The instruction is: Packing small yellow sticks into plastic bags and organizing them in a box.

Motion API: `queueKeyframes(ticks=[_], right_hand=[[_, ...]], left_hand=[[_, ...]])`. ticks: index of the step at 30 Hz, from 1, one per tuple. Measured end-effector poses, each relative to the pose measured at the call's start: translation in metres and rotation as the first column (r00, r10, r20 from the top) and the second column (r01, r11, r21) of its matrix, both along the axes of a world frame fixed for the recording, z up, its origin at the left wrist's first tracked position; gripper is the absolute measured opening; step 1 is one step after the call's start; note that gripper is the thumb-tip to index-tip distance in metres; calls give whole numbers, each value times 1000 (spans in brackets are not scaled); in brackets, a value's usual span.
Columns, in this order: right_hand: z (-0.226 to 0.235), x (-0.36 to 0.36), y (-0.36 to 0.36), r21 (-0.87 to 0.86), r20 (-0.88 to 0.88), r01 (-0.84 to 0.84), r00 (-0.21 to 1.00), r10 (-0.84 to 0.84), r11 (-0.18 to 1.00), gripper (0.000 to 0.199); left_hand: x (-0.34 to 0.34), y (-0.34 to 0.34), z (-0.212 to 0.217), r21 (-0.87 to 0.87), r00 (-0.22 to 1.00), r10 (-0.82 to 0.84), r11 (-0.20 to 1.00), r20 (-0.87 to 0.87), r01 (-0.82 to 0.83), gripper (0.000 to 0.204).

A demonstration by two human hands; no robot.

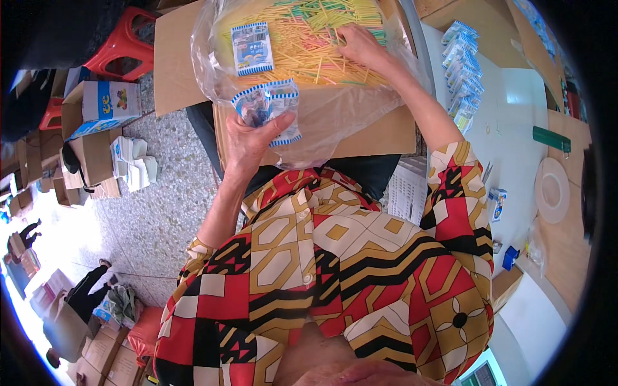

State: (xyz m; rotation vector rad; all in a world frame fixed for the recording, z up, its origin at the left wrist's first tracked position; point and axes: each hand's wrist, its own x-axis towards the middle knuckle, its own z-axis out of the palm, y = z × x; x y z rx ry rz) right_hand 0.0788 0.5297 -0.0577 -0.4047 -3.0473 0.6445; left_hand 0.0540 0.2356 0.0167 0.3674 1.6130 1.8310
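Note:
My left hand [252, 138] is closed around small blue-and-white plastic packets [283, 96], fanned at their upper ends, just in front of the box. My right hand [362, 46] reaches in from the right, its bent fingers down among thin yellow, pink and green sticks [302, 61]. Whatever those fingertips grip is hidden. The sticks fill a clear plastic bag [322, 122] that lines an open cardboard box [177, 61] and drapes over its near edge. Another blue-and-white packet [252, 49] lies flat on the sticks, to the left.
On the white table [508, 141] at right lies a row of overlapping filled packets [463, 71], with a green tool [551, 139] and a tape roll [552, 189] beyond. A red stool [122, 48], cartons [96, 109] and white stacks [134, 161] stand on the left floor. Another person [71, 309] is lower left.

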Motion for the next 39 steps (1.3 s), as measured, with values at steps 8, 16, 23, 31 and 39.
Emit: queueKeyframes(ticks=[8, 16, 23, 31, 39], right_hand=[[-1, -9, -2, 166, 137, -42, 990, 19, 985, 18], [0, -13, 17, -40, 151, 128, 981, -121, 991, 40], [-41, 3, 66, -371, 55, 171, 985, -162, 913, 32], [-47, 9, 34, -140, -169, 162, 968, -185, 977, 26], [-17, 1, 12, -446, -225, 250, 898, -378, 859, 19]], left_hand=[[1, 1, -2, -8, 1000, 0, 1000, 26, 0, 28], [0, 1, -1, -3, 1000, 6, 1000, 17, -5, 29], [2, 7, 1, 20, 1000, -18, 1000, 23, 17, 27], [3, 8, -2, 12, 999, -34, 999, 37, 34, 26], [4, 6, 0, -1, 1000, -20, 1000, 20, 20, 27]])
